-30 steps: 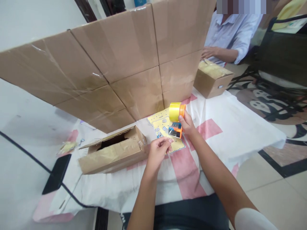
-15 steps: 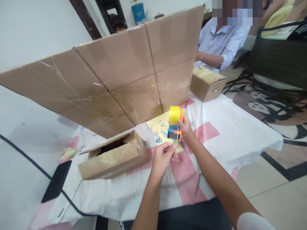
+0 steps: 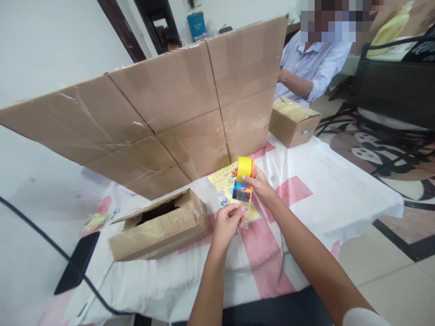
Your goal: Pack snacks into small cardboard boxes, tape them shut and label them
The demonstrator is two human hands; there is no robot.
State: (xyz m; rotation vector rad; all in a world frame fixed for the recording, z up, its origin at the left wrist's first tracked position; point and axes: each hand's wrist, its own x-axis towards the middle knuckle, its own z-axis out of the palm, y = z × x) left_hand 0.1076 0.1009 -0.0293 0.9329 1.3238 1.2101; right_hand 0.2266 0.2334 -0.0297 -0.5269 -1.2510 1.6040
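My right hand (image 3: 260, 182) is closed around a tape dispenser (image 3: 242, 195) with an orange and blue frame and a yellow roll of tape (image 3: 245, 169). Just below it, my left hand (image 3: 228, 221) pinches the loose end of the clear tape (image 3: 245, 213), which stretches a short way from the dispenser's dark front. Beneath both hands a yellow printed sheet (image 3: 220, 184) with small pictures lies on the cloth, partly covered by the dispenser and my fingers.
Left of my hands lies an open cardboard box (image 3: 159, 231). A tall cardboard panel (image 3: 190, 95) stands behind the sheet. Another box (image 3: 295, 122) is at the back right, near a person in a light shirt (image 3: 322, 59). A black tablet-like slab (image 3: 77, 262) and a cable (image 3: 68, 258) are at left.
The dispenser has moved slightly left and down, and its roll has turned in my right hand, whose fingers now reach around it. The left hand still pinches the tape end.
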